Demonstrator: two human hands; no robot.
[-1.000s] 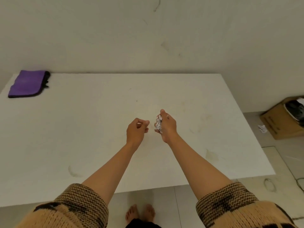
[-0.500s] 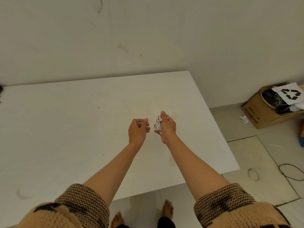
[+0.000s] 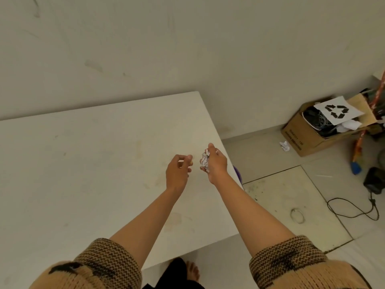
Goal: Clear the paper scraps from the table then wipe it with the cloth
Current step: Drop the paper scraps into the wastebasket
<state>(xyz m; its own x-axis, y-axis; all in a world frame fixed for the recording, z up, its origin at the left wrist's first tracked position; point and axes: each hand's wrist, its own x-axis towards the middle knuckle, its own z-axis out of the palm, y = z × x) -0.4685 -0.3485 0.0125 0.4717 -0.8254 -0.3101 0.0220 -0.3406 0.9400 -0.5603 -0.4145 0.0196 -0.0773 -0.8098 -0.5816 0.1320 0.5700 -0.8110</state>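
White tabletop [image 3: 83, 174], faintly stained, fills the left and centre of the head view and butts against a pale wall [image 3: 187, 49]. Your right hand [image 3: 215, 163] hovers over the table's right edge. Its fingers are curled tight round a crumpled paper wad [image 3: 205, 160], white with dark print, which pokes out on the palm's left side. The thumb points away from you. Your left hand [image 3: 178, 172] hangs just beside it over the tabletop, not touching hand or wad. Its fingers are curled in, thumb tip close to forefinger tip; you may be pinching a tiny scrap there, but it is too small to tell. Both forearms are bare, with tan-brown knit sleeves [image 3: 108, 261] at the bottom edge. A bare foot [image 3: 192, 272] shows on the floor below the table's near edge. A purple sliver [image 3: 237, 174] peeks out past the table's right edge near your right wrist; cannot tell what it is. On the tiled floor at right, an open cardboard box [image 3: 308, 136] sits against the wall, stuffed with tangled cables and white paper. A recycling-sign sheet [image 3: 337, 110] lies across its top. A small paper ball [image 3: 284, 146] lies on the floor just beside the box's left corner. A black cable [image 3: 354, 213] loops over the tiles toward a black block [image 3: 375, 180]. A blue-tipped tool [image 3: 356, 166] stands near the box.
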